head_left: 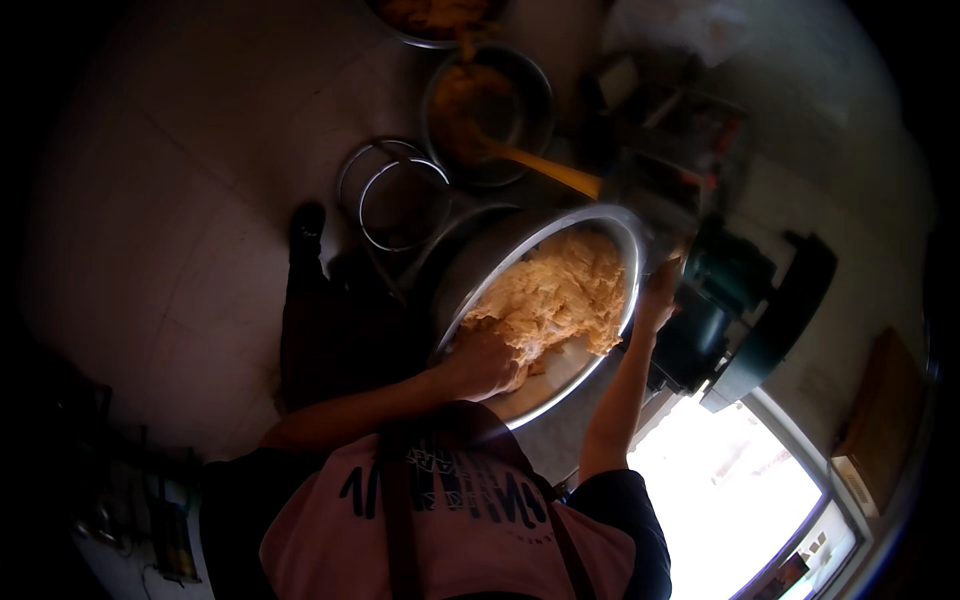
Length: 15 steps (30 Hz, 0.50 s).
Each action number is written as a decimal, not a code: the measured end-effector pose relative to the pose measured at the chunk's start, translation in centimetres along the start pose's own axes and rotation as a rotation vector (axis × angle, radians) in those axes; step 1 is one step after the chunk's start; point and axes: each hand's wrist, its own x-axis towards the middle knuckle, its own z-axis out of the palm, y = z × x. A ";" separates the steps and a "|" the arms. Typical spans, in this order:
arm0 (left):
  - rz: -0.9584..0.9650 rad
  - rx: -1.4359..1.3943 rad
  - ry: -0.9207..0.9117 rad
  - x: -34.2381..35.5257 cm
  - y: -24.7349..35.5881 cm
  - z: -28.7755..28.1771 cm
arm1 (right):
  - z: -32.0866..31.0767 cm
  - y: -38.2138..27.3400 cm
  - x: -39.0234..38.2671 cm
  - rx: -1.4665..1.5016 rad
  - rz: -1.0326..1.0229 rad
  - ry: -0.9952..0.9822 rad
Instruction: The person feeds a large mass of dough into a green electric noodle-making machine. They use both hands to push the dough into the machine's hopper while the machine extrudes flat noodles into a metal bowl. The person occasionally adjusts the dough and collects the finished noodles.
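Left hand (482,362): knuckles up, fingers sunk into the dough-like mass (562,278); cannot tell whether they close on any. The mass lies ahead and right of that hand, inside the metal bowl (638,250). Judged soft, tacky, heavy in bulk, easily torn; best scooped from beneath at the near edge. No distinct pointed end; long axis runs from left hand obliquely forward-right. Right hand (656,300): beyond the bowl's right rim, grip unclear.

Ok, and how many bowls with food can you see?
3: the big bowl near the middle, the second bowl above it in view, and the top bowl, cut off by the picture's edge. Dark areas may hide more.
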 end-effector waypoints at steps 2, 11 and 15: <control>0.019 -0.013 -0.070 0.1 0.0 -0.6 | 0.6 1.0 0.2 0.009 0.021 -0.013; 0.023 0.036 -0.134 0.3 0.1 -0.4 | -0.8 5.8 -1.1 0.363 0.024 -0.100; 0.006 0.197 -0.138 0.0 0.3 -0.3 | -0.2 3.3 0.3 -0.007 -0.097 -0.029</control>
